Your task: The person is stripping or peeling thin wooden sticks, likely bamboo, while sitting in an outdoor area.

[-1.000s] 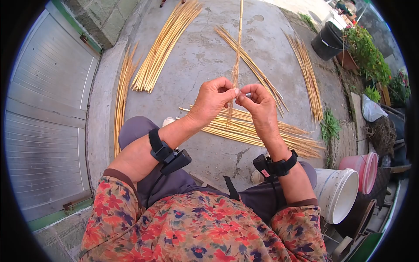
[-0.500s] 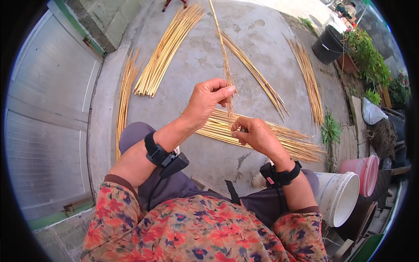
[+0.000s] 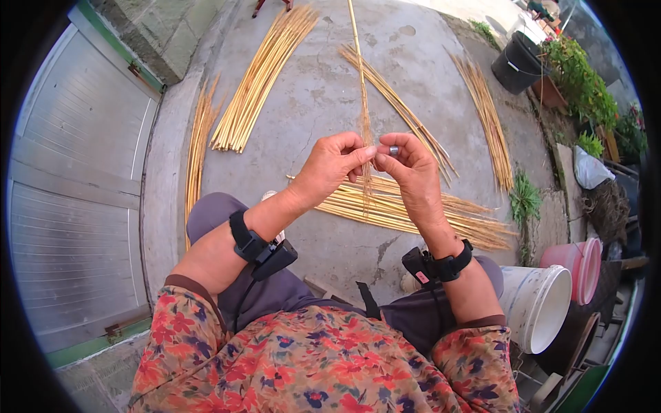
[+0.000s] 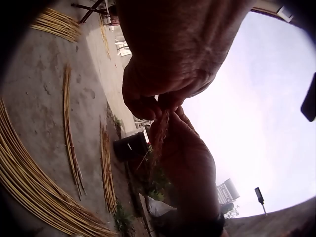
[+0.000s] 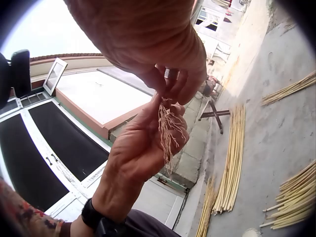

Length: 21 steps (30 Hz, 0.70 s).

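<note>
My left hand (image 3: pixel 335 165) pinches a long pale stalk (image 3: pixel 357 48) near its feathery brown end (image 3: pixel 366 131); the stalk points away from me. My right hand (image 3: pixel 416 172), a metal ring on one finger, meets the left fingertips at that end, thumb and finger pinched on the fine strands. In the right wrist view the branching strands (image 5: pixel 169 131) hang below the touching fingers. The left wrist view shows both hands dark against the sky, with strands (image 4: pixel 159 138) between them.
Bundles of stalks lie on the concrete: a thick one (image 3: pixel 265 79) upper left, one (image 3: pixel 406 213) below my hands, others at both sides. At right stand a black bucket (image 3: pixel 518 65), a white bucket (image 3: pixel 533 303), a pink bucket (image 3: pixel 578 265) and plants. A metal door (image 3: pixel 76 186) is at left.
My right hand pulled down from the stalk's feathery end, then came back up beside the left fingertips. The stalk tilted left and swung back nearer upright.
</note>
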Motion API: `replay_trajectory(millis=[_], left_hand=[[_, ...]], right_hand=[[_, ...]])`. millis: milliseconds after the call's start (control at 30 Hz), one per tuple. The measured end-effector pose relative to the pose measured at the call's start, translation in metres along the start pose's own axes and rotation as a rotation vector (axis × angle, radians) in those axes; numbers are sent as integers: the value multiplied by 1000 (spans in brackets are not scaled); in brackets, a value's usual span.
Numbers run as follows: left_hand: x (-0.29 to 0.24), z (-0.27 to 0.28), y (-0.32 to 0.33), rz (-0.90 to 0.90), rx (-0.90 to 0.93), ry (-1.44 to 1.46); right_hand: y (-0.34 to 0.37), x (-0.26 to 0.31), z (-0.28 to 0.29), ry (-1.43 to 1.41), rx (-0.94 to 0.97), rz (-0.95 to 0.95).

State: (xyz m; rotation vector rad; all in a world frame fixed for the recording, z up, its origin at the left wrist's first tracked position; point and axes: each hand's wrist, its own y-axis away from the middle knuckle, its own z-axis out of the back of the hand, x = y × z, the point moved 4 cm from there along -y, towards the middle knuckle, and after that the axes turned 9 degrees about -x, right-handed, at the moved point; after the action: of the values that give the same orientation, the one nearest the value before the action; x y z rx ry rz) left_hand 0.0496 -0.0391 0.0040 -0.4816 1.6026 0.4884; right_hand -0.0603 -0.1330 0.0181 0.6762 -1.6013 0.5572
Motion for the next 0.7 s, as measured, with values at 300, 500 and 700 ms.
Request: replay_trajectory(millis=[300, 500, 700], left_hand=[[-8, 10, -3, 77, -23, 325], [-12, 19, -4, 31, -62, 284], [-14, 14, -3, -41, -100, 204]], right_hand=[[6, 5, 3, 28, 154, -185], [18, -5, 4, 462, 355, -198], [11, 12, 8, 136, -32, 76]])
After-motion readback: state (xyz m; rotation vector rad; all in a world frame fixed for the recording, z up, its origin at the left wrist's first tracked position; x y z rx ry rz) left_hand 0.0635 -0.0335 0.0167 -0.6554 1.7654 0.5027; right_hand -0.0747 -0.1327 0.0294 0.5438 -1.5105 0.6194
